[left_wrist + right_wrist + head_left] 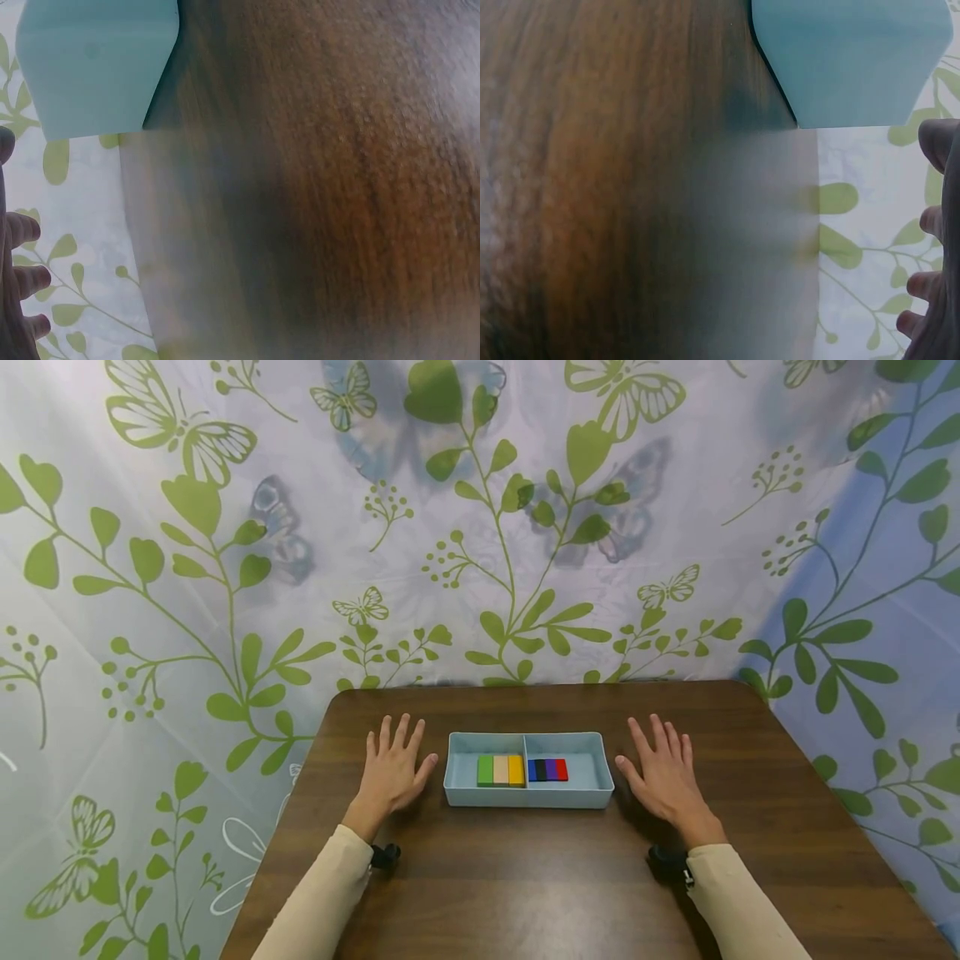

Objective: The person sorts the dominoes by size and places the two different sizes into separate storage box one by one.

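Between the two hands a light blue tray (491,798) with two compartments sits on the table. Its left compartment holds a green block (485,771), a beige block (501,770) and a yellow block (516,771), side by side. In the right compartment lie smaller blue, black, purple and red blocks (562,769) in a row. My left hand (392,776), fingers spread and straight, is left of the tray and holds nothing. On the other side my right hand (664,778) is likewise spread, its thumb near the tray's right end. Both wrist views show a tray end (97,75).
The brown wooden table (517,877) extends around the tray and both forearms. A curtain (465,527) printed with green leaves and butterflies hangs behind the table's far edge and along its sides. Each wrist wears a black strap with a small device (386,857).
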`<state>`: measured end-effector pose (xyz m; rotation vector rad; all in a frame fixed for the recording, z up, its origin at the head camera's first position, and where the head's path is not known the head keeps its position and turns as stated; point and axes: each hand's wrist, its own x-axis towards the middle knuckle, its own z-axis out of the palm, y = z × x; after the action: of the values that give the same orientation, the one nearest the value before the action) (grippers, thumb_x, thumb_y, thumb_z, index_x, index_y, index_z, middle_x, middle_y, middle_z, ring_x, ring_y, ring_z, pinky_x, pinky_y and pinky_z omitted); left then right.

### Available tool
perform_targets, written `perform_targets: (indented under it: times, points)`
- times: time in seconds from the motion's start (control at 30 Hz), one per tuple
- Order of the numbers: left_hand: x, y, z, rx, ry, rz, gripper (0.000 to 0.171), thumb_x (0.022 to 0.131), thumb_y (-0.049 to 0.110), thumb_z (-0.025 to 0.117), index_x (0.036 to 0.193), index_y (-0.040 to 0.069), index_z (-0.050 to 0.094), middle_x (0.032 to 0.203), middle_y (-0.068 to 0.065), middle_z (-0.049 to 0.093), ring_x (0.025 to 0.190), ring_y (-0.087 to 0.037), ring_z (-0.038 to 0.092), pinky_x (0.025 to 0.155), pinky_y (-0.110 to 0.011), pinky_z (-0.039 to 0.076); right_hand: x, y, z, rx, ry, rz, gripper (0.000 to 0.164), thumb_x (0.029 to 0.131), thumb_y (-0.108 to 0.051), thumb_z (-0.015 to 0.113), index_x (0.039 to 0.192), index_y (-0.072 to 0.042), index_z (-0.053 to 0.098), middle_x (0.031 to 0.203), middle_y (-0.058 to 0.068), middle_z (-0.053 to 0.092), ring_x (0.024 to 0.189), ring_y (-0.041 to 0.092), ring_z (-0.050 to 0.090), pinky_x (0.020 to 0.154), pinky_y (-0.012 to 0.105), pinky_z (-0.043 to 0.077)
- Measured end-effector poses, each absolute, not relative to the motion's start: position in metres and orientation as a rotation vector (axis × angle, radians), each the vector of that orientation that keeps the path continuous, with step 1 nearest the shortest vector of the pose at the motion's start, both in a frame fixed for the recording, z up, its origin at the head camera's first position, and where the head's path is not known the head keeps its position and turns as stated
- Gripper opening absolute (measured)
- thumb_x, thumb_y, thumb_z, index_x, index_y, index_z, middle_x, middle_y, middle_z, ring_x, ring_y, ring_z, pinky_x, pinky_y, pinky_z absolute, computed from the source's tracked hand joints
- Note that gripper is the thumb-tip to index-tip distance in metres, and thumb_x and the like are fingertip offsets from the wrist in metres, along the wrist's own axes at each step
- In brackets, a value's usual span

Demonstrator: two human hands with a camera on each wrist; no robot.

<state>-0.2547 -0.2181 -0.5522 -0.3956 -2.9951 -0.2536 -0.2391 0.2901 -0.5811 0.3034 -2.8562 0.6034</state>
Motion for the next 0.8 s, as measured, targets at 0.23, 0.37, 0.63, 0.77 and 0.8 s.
perform_targets:
  times: [0.23, 0.37, 0.63, 0.77, 0.8]
  points:
    - [-0.254, -0.220, -0.555, -0.390, -3.023, -0.257, 0.077, 0.115, 0.061, 0.036, 0.177, 0.018, 0.023, 0.183, -0.019, 0.017, 0.170, -0.047, 0.002, 0.131, -0.076, 0.011, -0.239, 0.292, -0.585, 0.306, -2.874, 0.641, 0.080, 0.114, -0.054, 0.047, 0.176, -0.011, 0.020, 0.179, 0.035, 0.010, 0.161, 0.064, 0.011, 0.129, 0.078, -0.005]
    - [-0.253, -0.221, -0.556, -0.386, -3.033, -0.273, 0.077, 0.115, 0.061, 0.036, 0.177, 0.017, 0.023, 0.183, -0.019, 0.016, 0.170, -0.047, 0.002, 0.131, -0.076, 0.010, -0.238, 0.294, -0.586, 0.305, -2.884, 0.663, 0.078, 0.114, -0.052, 0.047, 0.175, -0.008, 0.023, 0.177, 0.037, 0.013, 0.159, 0.065, 0.013, 0.128, 0.079, -0.002]
    - [-0.250, -0.209, -0.554, -0.386, -2.987, -0.565, 0.072, 0.115, 0.057, 0.042, 0.169, 0.010, 0.041, 0.172, -0.024, 0.039, 0.160, -0.051, 0.035, 0.122, -0.076, 0.034, -0.237, 0.274, -0.566, 0.359, -2.609, 0.824, 0.053, 0.110, -0.029, 0.065, 0.156, -0.003, 0.056, 0.160, 0.030, 0.050, 0.149, 0.055, 0.041, 0.120, 0.078, 0.029]
    - [-0.249, -0.193, -0.555, -0.374, -3.012, -0.818, 0.067, 0.114, 0.051, 0.049, 0.166, 0.008, 0.046, 0.162, -0.024, 0.053, 0.146, -0.049, 0.054, 0.111, -0.074, 0.048, -0.246, 0.237, -0.542, 0.609, -2.617, 0.840, 0.036, 0.100, -0.014, 0.078, 0.134, -0.003, 0.075, 0.134, 0.018, 0.075, 0.126, 0.044, 0.066, 0.106, 0.068, 0.052]
    - [-0.250, -0.189, -0.556, -0.375, -3.029, -0.855, 0.067, 0.114, 0.049, 0.051, 0.166, 0.007, 0.045, 0.161, -0.023, 0.055, 0.145, -0.048, 0.056, 0.110, -0.073, 0.049, -0.251, 0.226, -0.538, 0.694, -2.668, 0.819, 0.035, 0.099, -0.014, 0.080, 0.131, -0.003, 0.077, 0.130, 0.016, 0.077, 0.122, 0.042, 0.070, 0.104, 0.066, 0.055]
